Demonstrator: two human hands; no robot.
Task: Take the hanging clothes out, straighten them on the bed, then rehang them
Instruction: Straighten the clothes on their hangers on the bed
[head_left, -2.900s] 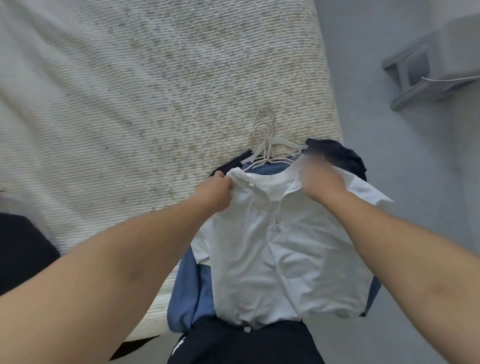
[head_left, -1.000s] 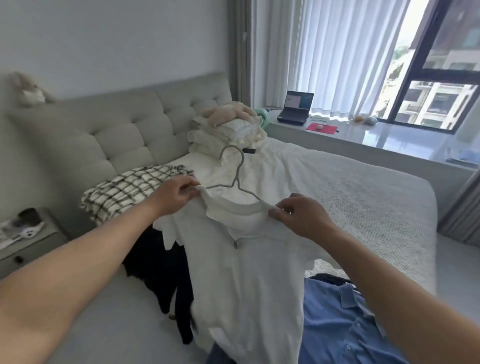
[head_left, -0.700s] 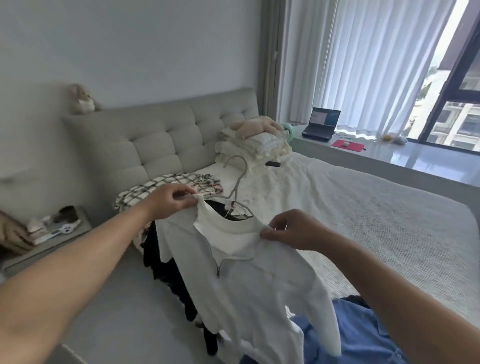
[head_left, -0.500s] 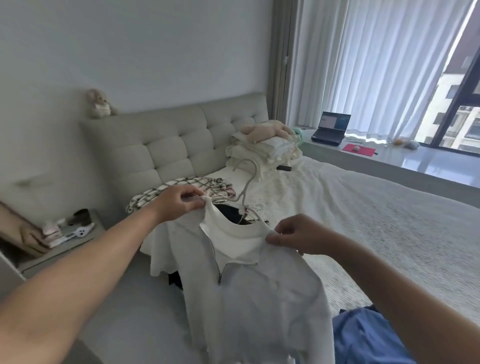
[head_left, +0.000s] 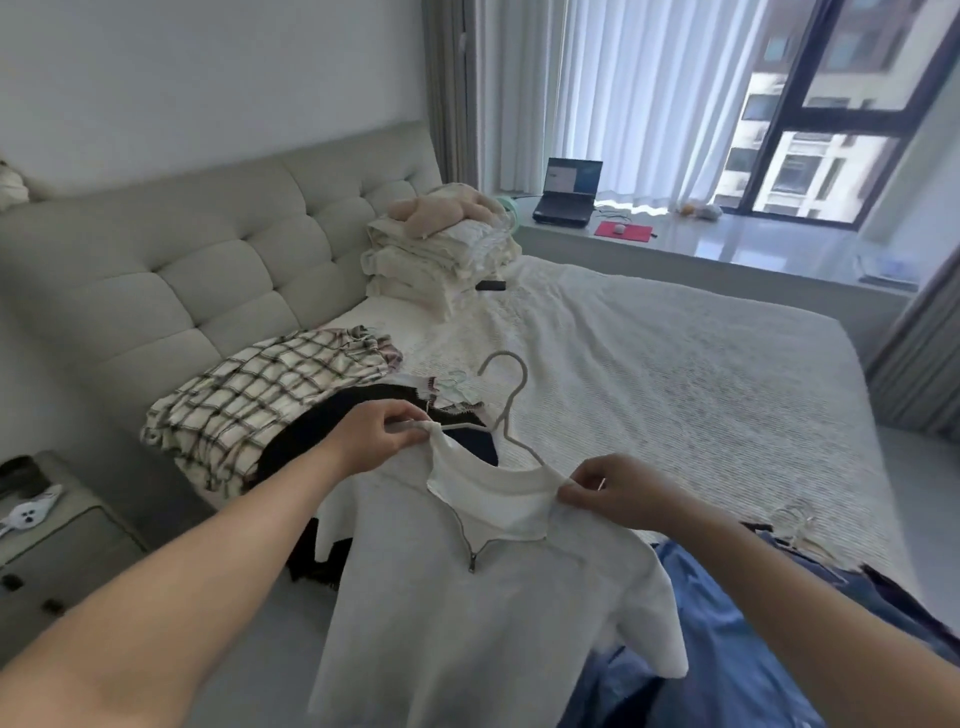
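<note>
— White shirt (head_left: 483, 613): at which step, seemingly?
— Starting from the bed (head_left: 675, 364): wide bare cover in the middle and toward the window side, so much room there. Near the headboard, a checked cloth pile (head_left: 270, 395), with a black garment (head_left: 322, 431) hanging over the near edge. At the near right corner, a blue shirt (head_left: 727, 623), lying partly over the edge. Between those two, held up in the air over the near edge, the white shirt on its wire hanger (head_left: 511, 395), hem hanging free below.
— And the hands?
— Left hand (head_left: 374, 441) pinching the shoulder on its side, at the hanger end. Right hand (head_left: 613, 493) pinching the other shoulder beside the collar. Both closed on cloth, nothing else carried.
— So, straightening?
— Probably yes: shoulders being set square on the hanger. Collar open, zip (head_left: 471, 561) partly down. Rehanging not yet done; no rail in view.
— Next move?
— Either forward and down onto the bare cover for smoothing, or away to the rail; impossible to decide from here. Needed in both cases: an even pull at both shoulders, and the hook kept free of the black garment just behind. Careful also with the hem near the blue shirt, and with the nightstand (head_left: 62, 545) at the left.
</note>
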